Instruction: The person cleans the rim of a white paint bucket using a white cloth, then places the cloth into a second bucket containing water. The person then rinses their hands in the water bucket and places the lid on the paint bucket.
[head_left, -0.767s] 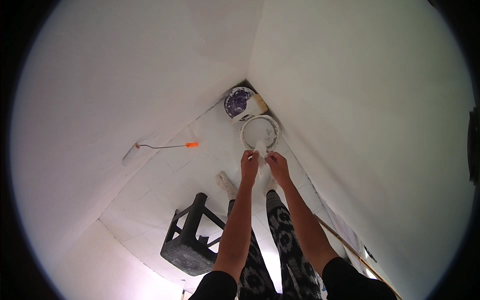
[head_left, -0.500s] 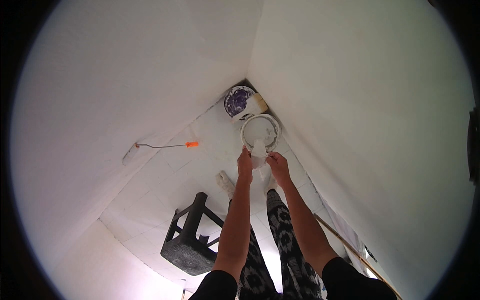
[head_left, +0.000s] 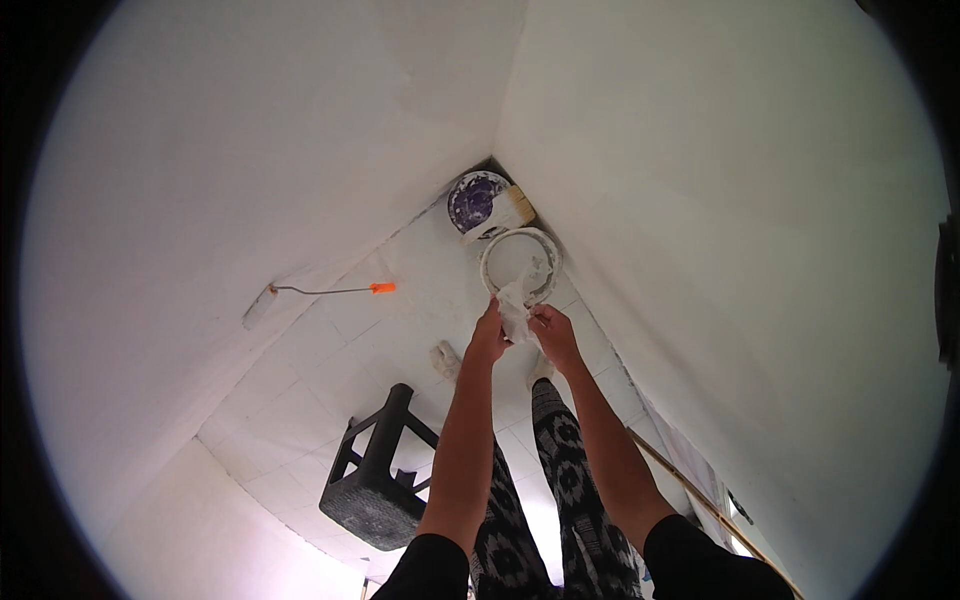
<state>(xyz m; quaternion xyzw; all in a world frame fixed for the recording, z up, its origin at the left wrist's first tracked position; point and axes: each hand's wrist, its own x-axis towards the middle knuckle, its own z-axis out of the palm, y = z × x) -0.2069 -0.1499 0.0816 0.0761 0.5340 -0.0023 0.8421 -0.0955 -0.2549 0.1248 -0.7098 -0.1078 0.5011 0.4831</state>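
A crumpled, whitish, translucent plastic bag (head_left: 515,316) hangs between my hands over the near rim of a round white bucket (head_left: 553,283). My left hand (head_left: 488,333) is closed on the bag's left side. My right hand (head_left: 554,333) pinches its right side. Pale grey-white material smears the bucket's inner wall and lies inside it. Whether the bag touches the rim I cannot tell.
Behind the bucket, in the wall corner, is a round purple lid (head_left: 470,205) smeared white, with a wide brush (head_left: 521,205) on it. A paint roller (head_left: 335,292) with an orange handle leans at the left wall. A black stool (head_left: 372,495) lies tipped near my left leg; a long pole (head_left: 690,483) lies right.
My left hand has shifted slightly down and its grip on the bag has changed. The bag is more crumpled and its top has moved a little. Bucket, roller and stool stay put.
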